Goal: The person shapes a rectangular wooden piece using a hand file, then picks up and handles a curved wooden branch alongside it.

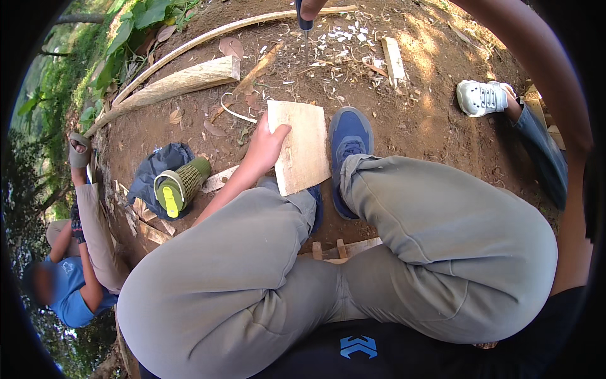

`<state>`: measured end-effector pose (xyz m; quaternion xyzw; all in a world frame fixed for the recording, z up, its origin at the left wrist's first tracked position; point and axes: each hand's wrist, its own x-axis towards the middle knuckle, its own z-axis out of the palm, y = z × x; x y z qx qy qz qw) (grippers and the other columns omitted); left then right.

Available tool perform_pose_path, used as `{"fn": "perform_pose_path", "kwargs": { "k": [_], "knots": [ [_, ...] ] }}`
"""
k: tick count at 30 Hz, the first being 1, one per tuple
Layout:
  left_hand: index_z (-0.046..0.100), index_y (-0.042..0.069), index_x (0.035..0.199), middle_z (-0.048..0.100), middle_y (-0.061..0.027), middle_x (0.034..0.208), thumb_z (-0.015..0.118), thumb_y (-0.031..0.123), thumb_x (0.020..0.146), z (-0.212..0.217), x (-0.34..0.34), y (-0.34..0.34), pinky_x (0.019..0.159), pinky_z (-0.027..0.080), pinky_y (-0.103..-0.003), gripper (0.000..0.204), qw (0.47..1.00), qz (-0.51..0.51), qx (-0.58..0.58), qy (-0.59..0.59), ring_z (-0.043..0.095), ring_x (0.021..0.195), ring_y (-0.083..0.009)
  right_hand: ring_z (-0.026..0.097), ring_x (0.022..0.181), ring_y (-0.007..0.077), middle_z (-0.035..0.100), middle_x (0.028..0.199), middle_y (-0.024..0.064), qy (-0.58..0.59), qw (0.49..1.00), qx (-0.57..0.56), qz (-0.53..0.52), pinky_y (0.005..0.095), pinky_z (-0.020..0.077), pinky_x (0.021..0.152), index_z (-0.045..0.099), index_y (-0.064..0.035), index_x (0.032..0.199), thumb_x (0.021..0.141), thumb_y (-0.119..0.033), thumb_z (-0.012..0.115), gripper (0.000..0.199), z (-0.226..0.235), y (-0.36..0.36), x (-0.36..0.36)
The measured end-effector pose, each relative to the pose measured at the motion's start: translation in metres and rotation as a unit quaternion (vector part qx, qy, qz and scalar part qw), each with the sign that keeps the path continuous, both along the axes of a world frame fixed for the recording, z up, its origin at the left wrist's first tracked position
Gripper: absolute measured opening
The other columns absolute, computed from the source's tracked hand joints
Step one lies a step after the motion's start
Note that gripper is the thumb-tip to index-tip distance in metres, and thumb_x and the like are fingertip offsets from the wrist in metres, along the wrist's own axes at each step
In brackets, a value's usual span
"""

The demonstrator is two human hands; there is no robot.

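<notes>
Over the dirt ground point(416, 142), inside its leafy edge, the left hand point(265, 146), fingers clamped on one side of a pale board point(301, 148), could have let it twist under uneven pressure, while the right hand point(311, 9) gripped a thin-shafted tool point(305, 24).

Outdoors, daylight. Landmark: leafy plant point(142, 18), broad green leaves. Brown dirt ground point(416, 126) spreads right of and below plant, mostly shaded, dry leaves point(231, 47) scattered on it. Pale shavings point(344, 36) litter soil right of plant; farther right, sun patches point(429, 47) on dirt. Left of plant: bright green undergrowth point(60, 60), dark branch point(79, 19). Well below, leftward: darker tree foliage point(26, 211), bright gaps showing through.
</notes>
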<state>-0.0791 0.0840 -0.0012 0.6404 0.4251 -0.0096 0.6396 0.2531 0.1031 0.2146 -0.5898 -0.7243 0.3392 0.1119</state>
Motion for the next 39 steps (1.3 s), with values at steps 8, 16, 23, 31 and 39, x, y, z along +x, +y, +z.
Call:
{"fn": "perform_pose_path", "kwargs": {
  "k": [8, 16, 23, 31, 39],
  "knots": [
    [0.063, -0.007, 0.124, 0.072, -0.0137, 0.113, 0.059, 0.018, 0.096, 0.018, 0.028, 0.004, 0.09, 0.052, -0.035, 0.037, 0.99, -0.042, -0.122, 0.055, 0.069, 0.096, -0.0205, 0.052, 0.072, 0.0141, 0.057, 0.081, 0.0044, 0.272, 0.919, 0.21, -0.196, 0.0332, 0.0465, 0.067, 0.05, -0.0051, 0.109, 0.106, -0.029, 0.061, 0.026, -0.099, -0.001, -0.043],
    [0.059, -0.008, 0.129, 0.071, -0.0149, 0.113, 0.057, 0.015, 0.095, 0.038, 0.024, 0.011, 0.09, 0.052, -0.034, 0.041, 0.999, -0.01, -0.051, -0.01, 0.069, 0.099, -0.0211, 0.05, 0.078, 0.0149, 0.053, 0.083, 0.0052, 0.284, 0.93, 0.158, -0.174, 0.0336, 0.0454, 0.071, 0.051, -0.005, 0.108, 0.104, -0.023, 0.062, 0.021, -0.096, -0.017, -0.037],
    [0.055, -0.008, 0.133, 0.069, -0.0167, 0.12, 0.055, 0.013, 0.095, 0.057, 0.025, 0.01, 0.094, 0.051, -0.036, 0.044, 0.997, -0.023, -0.078, 0.009, 0.068, 0.107, -0.023, 0.053, 0.075, 0.013, 0.053, 0.083, 0.0034, 0.362, 0.898, 0.135, -0.21, 0.0317, 0.0471, 0.068, 0.052, -0.0052, 0.107, 0.104, -0.028, 0.065, 0.027, -0.085, -0.024, -0.042],
    [0.051, -0.007, 0.138, 0.065, -0.0195, 0.131, 0.054, 0.007, 0.094, 0.051, 0.022, -0.009, 0.103, 0.049, -0.038, 0.046, 0.994, -0.042, -0.094, 0.03, 0.065, 0.119, -0.0274, 0.049, 0.069, 0.011, 0.051, 0.081, 0.0016, 0.387, 0.893, 0.128, -0.191, 0.0296, 0.0443, 0.06, 0.051, -0.007, 0.108, 0.103, -0.026, 0.065, 0.024, -0.094, -0.025, -0.054],
    [0.05, -0.006, 0.139, 0.064, -0.0187, 0.129, 0.057, 0.018, 0.093, 0.038, 0.017, -0.01, 0.104, 0.047, -0.038, 0.052, 0.99, -0.062, -0.129, 0.003, 0.062, 0.118, -0.0247, 0.048, 0.067, 0.008, 0.051, 0.077, -0.0017, 0.582, 0.779, 0.103, -0.208, 0.0254, 0.039, 0.06, 0.058, -0.0095, 0.103, 0.106, -0.033, 0.056, 0.024, -0.136, -0.013, -0.071]
  ]
}}
